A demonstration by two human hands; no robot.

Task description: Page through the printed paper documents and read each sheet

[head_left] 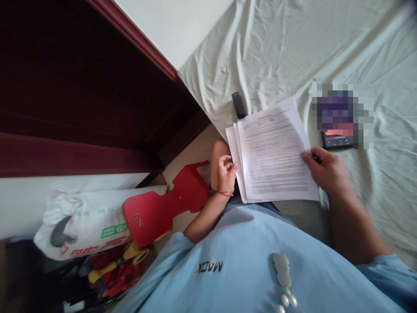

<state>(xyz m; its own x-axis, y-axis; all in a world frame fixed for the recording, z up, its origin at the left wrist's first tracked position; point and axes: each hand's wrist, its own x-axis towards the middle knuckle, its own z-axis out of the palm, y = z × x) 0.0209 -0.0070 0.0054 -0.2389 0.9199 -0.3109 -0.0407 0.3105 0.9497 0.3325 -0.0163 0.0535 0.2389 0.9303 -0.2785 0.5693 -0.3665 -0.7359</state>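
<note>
A small stack of printed paper sheets lies across my lap and the bed's edge, its layers slightly fanned at the left side. My right hand pinches the stack's right edge between thumb and fingers. At the left edge, my left hand has its fingers curled, with the fingertips against the lower sheets; how firmly they grip is hard to see. A red string bracelet circles my left wrist.
A black oblong object lies just beyond the papers on the pale bed sheet. To the right is a phone, partly pixelated. On the left stand a red plastic stool, a white printed sack and dark wooden furniture.
</note>
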